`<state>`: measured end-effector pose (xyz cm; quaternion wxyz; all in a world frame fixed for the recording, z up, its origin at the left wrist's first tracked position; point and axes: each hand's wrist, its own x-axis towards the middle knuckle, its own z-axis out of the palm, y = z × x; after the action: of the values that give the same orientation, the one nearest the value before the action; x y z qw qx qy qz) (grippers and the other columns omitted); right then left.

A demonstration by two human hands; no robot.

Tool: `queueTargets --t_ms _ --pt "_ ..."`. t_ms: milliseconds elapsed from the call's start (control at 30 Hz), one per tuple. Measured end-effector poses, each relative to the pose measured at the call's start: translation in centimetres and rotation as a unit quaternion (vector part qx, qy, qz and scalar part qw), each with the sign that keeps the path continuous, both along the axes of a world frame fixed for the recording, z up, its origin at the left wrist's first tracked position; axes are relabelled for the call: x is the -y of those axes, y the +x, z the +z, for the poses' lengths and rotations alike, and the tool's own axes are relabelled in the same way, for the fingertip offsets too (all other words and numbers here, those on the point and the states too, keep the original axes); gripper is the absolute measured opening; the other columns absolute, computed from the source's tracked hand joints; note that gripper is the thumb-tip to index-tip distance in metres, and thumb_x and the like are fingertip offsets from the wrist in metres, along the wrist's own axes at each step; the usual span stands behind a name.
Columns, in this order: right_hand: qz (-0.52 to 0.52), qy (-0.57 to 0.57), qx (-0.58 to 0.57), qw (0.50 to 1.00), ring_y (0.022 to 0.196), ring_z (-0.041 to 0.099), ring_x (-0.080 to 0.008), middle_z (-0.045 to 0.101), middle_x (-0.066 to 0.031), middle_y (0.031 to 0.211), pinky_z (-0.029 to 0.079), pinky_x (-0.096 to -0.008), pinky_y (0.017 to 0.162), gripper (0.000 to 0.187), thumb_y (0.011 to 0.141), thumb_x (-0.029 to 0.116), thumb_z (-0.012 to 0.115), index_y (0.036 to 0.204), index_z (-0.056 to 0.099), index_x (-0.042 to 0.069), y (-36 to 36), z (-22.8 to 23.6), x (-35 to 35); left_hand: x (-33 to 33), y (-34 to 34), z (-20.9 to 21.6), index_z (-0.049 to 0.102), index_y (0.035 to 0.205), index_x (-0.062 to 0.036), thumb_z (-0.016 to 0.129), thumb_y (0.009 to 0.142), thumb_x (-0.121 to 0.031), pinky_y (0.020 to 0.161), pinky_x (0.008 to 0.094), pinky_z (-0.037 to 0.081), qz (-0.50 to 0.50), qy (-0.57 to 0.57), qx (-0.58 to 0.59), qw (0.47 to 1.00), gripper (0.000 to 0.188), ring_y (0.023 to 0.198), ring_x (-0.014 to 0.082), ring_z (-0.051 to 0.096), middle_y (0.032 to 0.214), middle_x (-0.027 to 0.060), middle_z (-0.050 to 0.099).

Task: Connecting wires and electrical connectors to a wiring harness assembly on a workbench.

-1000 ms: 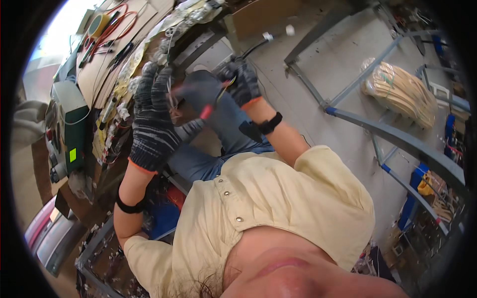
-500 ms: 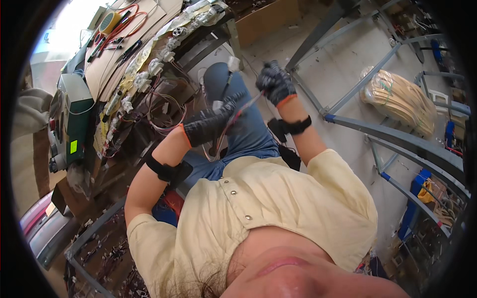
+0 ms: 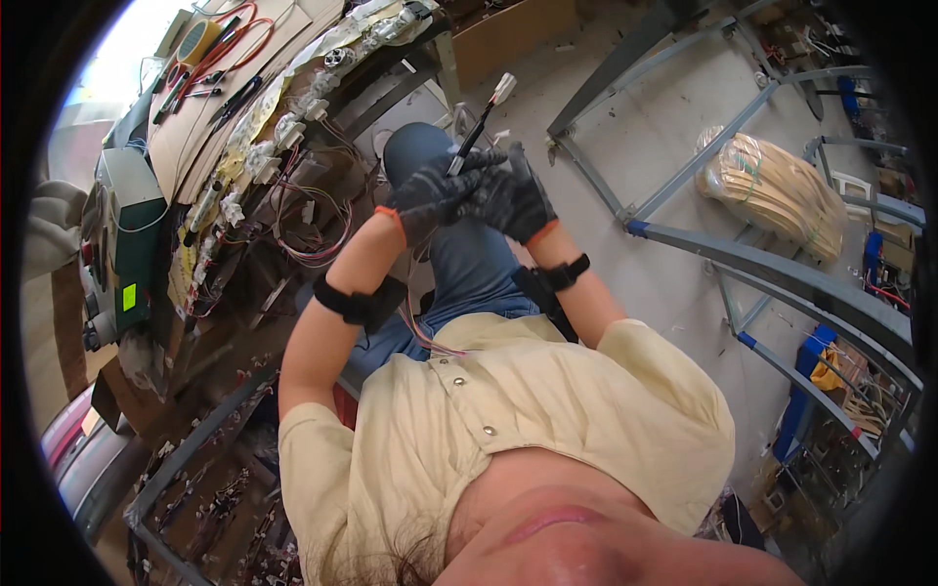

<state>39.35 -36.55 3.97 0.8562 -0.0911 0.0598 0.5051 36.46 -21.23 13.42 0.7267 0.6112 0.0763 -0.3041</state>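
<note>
My two gloved hands meet above my knee. My left hand (image 3: 428, 198), in a dark glove with an orange cuff, is closed around a wire harness. From its fingers a black-sleeved section (image 3: 477, 129) points up and away, ending in a white plug connector (image 3: 504, 89). Another small white connector (image 3: 455, 166) shows at the left fingers. Pressed against the left hand, my right hand (image 3: 512, 198) has its fingers closed in on the same harness; the exact grip is hidden between the gloves. Thin coloured wires (image 3: 430, 340) trail down toward my lap.
At the left a board (image 3: 256, 161) carries a row of white connectors, with looped wires (image 3: 313, 220) hanging beside it. Orange-handled tools lie on the cardboard-topped bench (image 3: 283, 29). Metal frame bars (image 3: 762, 249) cross the right side, near a plastic-wrapped tan bundle (image 3: 772, 190).
My hands have come together from apart, the right moving left and down toward the left. The black-sleeved end with its connector now sticks up beyond them, and the wires trail across my lap.
</note>
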Motion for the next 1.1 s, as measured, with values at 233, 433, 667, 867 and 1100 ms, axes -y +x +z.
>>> queueTargets --t_ms 233,433,667,867,1100 --pt "-0.164 -0.205 -0.016 0.965 0.087 0.062 -0.0307 0.061 -0.0219 0.099 0.051 -0.0438 0.082 0.035 0.097 0.031 0.037 0.112 0.038 0.0 8.1 1.1 -6.9 -2.4 -2.7 -3.4 0.047 0.13 -0.0082 0.047 0.092 -0.008 0.06 0.0184 0.046 0.193 -0.025 -0.031 0.98 0.037 0.064 0.0058 0.054 0.105 0.005 0.063" --pt "-0.233 -0.215 0.111 0.942 0.057 0.058 -0.0214 0.06 -0.024 0.1 0.055 -0.0344 0.055 0.02 0.096 0.019 0.04 0.111 0.034 0.007 11.1 1.1 -8.2 -2.4 -2.2 -2.2 0.053 0.124 -0.0061 0.046 0.092 -0.005 0.049 0.0191 0.038 0.351 -0.013 0.011 0.936 0.033 0.059 0.0059 0.049 0.101 0.0102 0.065" --pt "-0.266 -0.298 0.178 0.899 0.055 0.059 -0.0174 0.062 -0.0164 0.093 0.053 -0.0297 0.053 0.02 0.093 0.014 0.048 0.111 0.047 0.006 12.4 3.3 -8.5 -1.6 -4.4 -2.5 0.056 0.118 -0.0015 0.042 0.089 0.001 0.074 0.0271 0.05 0.25 0.101 0.17 0.948 0.032 0.088 0.0148 0.063 0.108 0.0094 0.063" --pt "-0.247 -0.37 0.276 0.852 0.058 0.062 -0.0155 0.063 -0.0095 0.08 0.055 -0.0292 0.054 0.022 0.09 0.017 0.056 0.102 0.059 -0.002 13.6 5.3 -8.0 -0.7 -4.3 -4.6 0.057 0.116 -0.0003 0.042 0.088 0.002 0.078 0.0277 0.05 0.269 0.072 0.188 0.942 0.032 0.093 0.0167 0.063 0.105 0.01 0.065" --pt "-0.198 -0.367 0.3 0.858 0.057 0.055 -0.01 0.056 -0.0031 0.07 0.055 -0.027 0.054 0.016 0.085 0.015 0.063 0.092 0.062 0.001 15.3 6.0 -8.1 -0.1 -3.9 -4.7 0.058 0.116 -0.0003 0.044 0.085 0.005 0.081 0.0281 0.049 0.29 0.061 0.172 0.939 0.034 0.092 0.0158 0.063 0.102 0.0106 0.066"
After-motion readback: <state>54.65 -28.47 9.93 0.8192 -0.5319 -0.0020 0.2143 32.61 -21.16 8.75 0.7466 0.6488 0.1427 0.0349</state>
